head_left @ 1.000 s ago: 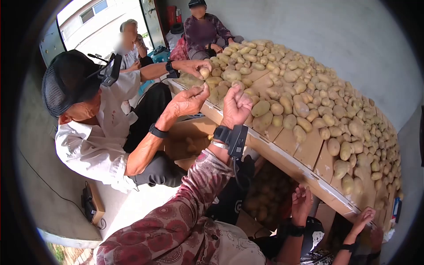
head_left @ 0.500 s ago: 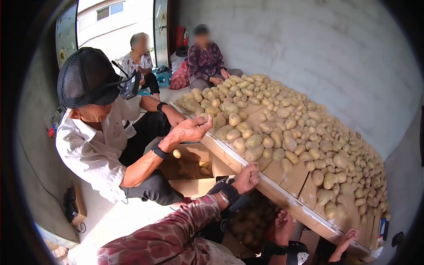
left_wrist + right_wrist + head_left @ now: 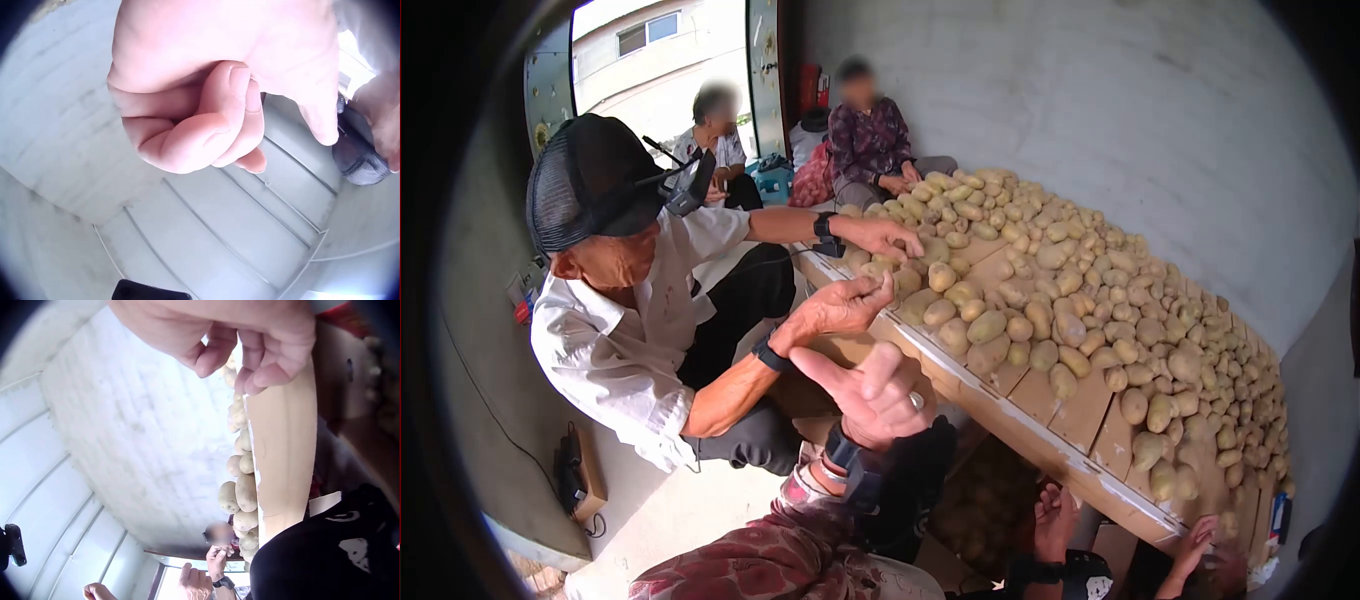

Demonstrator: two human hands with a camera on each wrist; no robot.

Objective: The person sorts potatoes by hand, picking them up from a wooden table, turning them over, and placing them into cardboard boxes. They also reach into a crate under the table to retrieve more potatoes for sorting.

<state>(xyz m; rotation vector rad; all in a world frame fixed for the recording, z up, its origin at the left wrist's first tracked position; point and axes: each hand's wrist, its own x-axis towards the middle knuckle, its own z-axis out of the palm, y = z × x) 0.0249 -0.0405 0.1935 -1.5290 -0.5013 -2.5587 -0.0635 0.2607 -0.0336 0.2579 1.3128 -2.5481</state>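
In the head view my left hand (image 3: 880, 395) is raised in front of the table's edge, thumb stretched out and a ring on one finger. The left wrist view shows the left hand (image 3: 200, 87) with its fingers folded toward the palm and nothing visible in them. Beside the cardboard-covered table edge (image 3: 281, 456), my right hand (image 3: 250, 344) hangs with loosely bent fingers, holding nothing visible. Many potatoes (image 3: 1070, 325) lie spread over the table. Which low hand in the head view is my right one, I cannot tell.
A person in a white shirt (image 3: 605, 350) sits at the left with hands near the potatoes. Two people (image 3: 870, 145) sit behind. Two hands (image 3: 1055, 520) show at the lower right, near the table's front edge. A black case (image 3: 570, 475) lies on the floor.
My left hand has drawn back leftward from the table edge and its thumb has spread out. The neighbour's farther hand has moved over the potatoes. The head view has shifted.
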